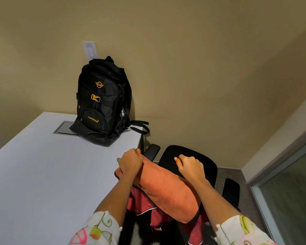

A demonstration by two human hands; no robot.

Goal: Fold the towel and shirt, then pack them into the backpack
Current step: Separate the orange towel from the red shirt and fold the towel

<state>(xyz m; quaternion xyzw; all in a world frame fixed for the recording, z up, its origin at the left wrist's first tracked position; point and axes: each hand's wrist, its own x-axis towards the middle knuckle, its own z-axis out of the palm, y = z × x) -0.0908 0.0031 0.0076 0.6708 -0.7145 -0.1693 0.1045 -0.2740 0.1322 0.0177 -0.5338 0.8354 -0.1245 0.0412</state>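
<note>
both hands' fingers (137, 152) curl around towel (168, 190).

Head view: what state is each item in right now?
left hand: grips the towel at its top edge.
right hand: grips the towel's top edge.
towel: held up over the chair.
shirt: crumpled, unfolded, under the towel.
backpack: upright on the table, appears zipped shut.

We see a soft, matt, napped orange towel (166, 188) at lower centre, a black woven-cloth backpack (102, 103) with a faint sheen, and a smooth, matt white table (34, 174) at left.
</note>
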